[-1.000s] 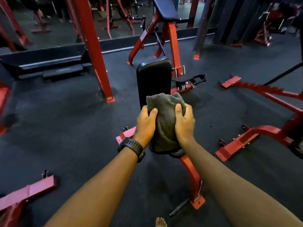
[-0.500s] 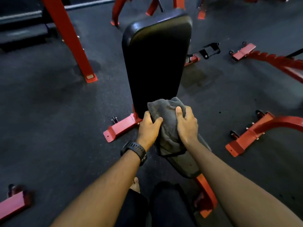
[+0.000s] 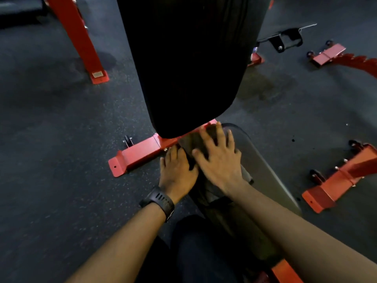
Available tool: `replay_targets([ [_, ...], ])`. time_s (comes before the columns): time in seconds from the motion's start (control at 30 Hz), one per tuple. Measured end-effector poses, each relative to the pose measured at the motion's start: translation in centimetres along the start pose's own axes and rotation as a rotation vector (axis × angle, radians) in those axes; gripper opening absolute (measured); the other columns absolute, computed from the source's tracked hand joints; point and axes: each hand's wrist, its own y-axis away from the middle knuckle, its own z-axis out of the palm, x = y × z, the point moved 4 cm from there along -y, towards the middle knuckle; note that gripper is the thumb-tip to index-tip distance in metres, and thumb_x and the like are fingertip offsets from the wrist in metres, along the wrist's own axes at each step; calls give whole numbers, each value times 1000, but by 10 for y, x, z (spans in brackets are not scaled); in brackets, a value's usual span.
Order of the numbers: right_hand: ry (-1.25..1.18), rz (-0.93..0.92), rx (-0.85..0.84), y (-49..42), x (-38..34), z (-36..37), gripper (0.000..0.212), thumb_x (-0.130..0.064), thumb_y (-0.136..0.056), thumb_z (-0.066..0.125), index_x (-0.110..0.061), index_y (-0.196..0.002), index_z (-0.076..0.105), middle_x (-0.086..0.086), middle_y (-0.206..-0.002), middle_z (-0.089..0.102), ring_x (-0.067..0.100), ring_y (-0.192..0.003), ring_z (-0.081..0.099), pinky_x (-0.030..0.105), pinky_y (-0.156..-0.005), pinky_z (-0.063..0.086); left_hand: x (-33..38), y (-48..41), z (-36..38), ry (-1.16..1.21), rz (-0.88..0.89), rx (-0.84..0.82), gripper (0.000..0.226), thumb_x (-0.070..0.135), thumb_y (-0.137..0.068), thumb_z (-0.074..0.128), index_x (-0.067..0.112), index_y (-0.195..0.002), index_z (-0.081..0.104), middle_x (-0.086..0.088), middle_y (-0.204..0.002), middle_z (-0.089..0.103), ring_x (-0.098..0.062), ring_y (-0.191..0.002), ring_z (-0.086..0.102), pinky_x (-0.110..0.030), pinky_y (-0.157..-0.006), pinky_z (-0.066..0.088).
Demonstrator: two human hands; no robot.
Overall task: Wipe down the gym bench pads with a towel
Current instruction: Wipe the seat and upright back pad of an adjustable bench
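The grey towel [image 3: 193,142] lies bunched on the far end of the bench's seat pad [image 3: 265,172], right below the upright black back pad [image 3: 189,68]. My right hand [image 3: 219,158] lies flat on top of the towel with its fingers spread, pressing it onto the seat. My left hand [image 3: 176,168] rests beside it at the towel's left edge, fingers pointing forward and touching the cloth. Most of the towel is hidden under the two hands. A black watch [image 3: 160,201] sits on my left wrist.
The bench's red floor bar [image 3: 140,153] sticks out to the left under the back pad. A red rack post [image 3: 81,41] stands at the back left. Red machine feet [image 3: 336,186] and a toothed red rail [image 3: 346,58] lie on the dark rubber floor to the right.
The camera has come much closer to the bench. Both hands have gone from gripping the towel held upright to laying it down flat on the seat pad at the back pad's foot.
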Motion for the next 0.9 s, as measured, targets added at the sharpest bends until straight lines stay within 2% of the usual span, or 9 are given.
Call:
replay_targets([
  [0.07, 203, -188, 94, 2, -7, 12, 61, -63, -97, 32, -44, -155, 26, 0, -169, 8, 38, -154, 0, 65, -107, 31, -11, -4, 13, -49, 75, 41, 73, 49, -91, 29, 19, -156, 16, -5, -160, 24, -27, -149, 21, -57, -121, 17],
  [0.13, 251, -226, 108, -7, -4, 21, 60, -63, -93, 35, -46, -151, 34, -2, -166, 20, 39, -153, 6, 64, -101, 37, -21, -8, 22, -91, 146, 66, 77, 52, -89, 22, 19, -158, 9, -5, -163, 20, -25, -151, 18, -55, -120, 21],
  [0.23, 254, -247, 119, -24, 1, 25, 59, -60, -89, 40, -48, -146, 40, -5, -162, 28, 39, -151, 13, 65, -100, 37, -29, -17, 21, 5, 204, -1, 83, 62, -89, 30, 25, -159, 4, -1, -165, 16, -21, -152, 13, -53, -121, 19],
  [0.3, 249, -271, 126, -30, 5, 21, 55, -57, -90, 40, -49, -144, 42, -7, -160, 30, 36, -151, 14, 65, -101, 39, -27, -18, 13, 1, 216, -77, 103, 77, -78, 35, 26, -159, 0, -2, -167, 9, -20, -153, 11, -51, -122, 18],
  [0.43, 178, -141, 74, -15, 34, 8, 53, -54, -95, 40, -48, -148, 38, -9, -163, 22, 31, -154, 5, 64, -107, 36, -18, 1, 5, -198, 130, -238, 141, 88, -63, 59, 16, -156, -19, -5, -164, -23, -17, -152, -15, -38, -125, -1],
  [0.5, 199, -158, 80, 16, 46, 6, 60, -62, -90, 39, -50, -149, 35, -9, -166, 18, 32, -155, 0, 62, -108, 35, -14, 6, 9, -240, 134, -232, 150, 90, -53, 57, 13, -154, -24, -5, -162, -29, -18, -150, -21, -34, -123, -6],
  [0.6, 270, -319, 32, 35, 32, 14, 68, -66, -84, 36, -51, -151, 31, -10, -167, 15, 34, -154, -4, 63, -110, 28, -15, -1, 11, -241, 121, -245, 161, 92, -43, 64, 14, -155, -23, -3, -163, -27, -17, -150, -23, -30, -120, -7],
  [0.77, 269, -339, 18, -22, 20, 16, 61, -61, -91, 38, -55, -150, 28, -11, -166, 15, 33, -153, 2, 63, -111, 29, -16, -8, 8, -183, 235, -146, 146, 88, -46, 73, 29, -158, 0, 6, -166, 5, -17, -153, 3, -50, -124, 14],
  [0.9, 220, -149, 69, -51, 71, 3, 77, -68, -77, 15, -49, -151, 26, -3, -166, 18, 31, -154, 8, 63, -117, 24, -15, -5, 6, -304, 143, -194, 160, 97, -41, 57, 13, -157, -15, -4, -166, -13, -17, -153, -9, -44, -125, 3],
])
